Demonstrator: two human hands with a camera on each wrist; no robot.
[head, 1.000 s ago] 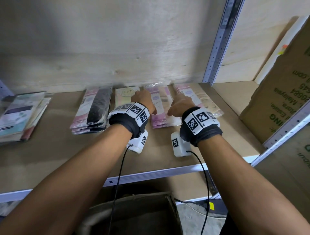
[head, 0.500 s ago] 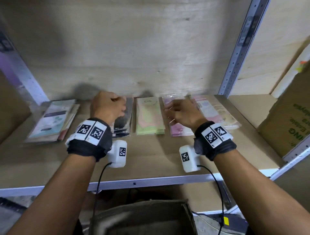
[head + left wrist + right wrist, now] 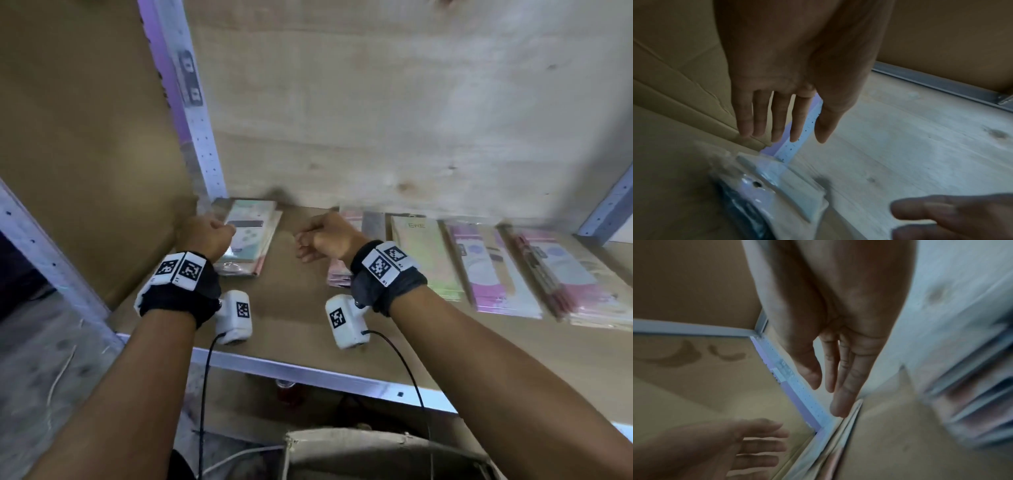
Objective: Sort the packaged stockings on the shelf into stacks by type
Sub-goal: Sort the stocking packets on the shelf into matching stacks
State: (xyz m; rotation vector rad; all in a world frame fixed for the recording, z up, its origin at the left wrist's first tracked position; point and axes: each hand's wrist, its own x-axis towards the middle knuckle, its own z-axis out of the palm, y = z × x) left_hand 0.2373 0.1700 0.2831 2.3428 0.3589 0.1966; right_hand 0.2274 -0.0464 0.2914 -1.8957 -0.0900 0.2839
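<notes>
Several stacks of packaged stockings lie in a row on the shelf board (image 3: 294,318). From the left: a mint stack (image 3: 251,236), a pink-and-black stack (image 3: 337,274), a yellow-green stack (image 3: 426,257), a purple-pink stack (image 3: 489,274) and a pink-beige stack (image 3: 579,291). My left hand (image 3: 205,236) hovers at the mint stack's left edge, its fingers (image 3: 781,123) straight and empty above the packets (image 3: 777,186). My right hand (image 3: 322,240) hangs over the gap between the mint and pink-and-black stacks. Its fingers (image 3: 840,386) are straight and hold nothing.
A perforated metal upright (image 3: 197,137) and a cardboard box (image 3: 85,137) close off the left end. Plywood (image 3: 411,120) forms the back wall. The shelf's metal front rail (image 3: 308,371) runs below my wrists, with a grey bag (image 3: 376,452) underneath.
Both hands have moved left along the shelf. The left went from the pink-and-black stack to the mint stack, the right from the purple-pink stack to the gap. The view swung left too.
</notes>
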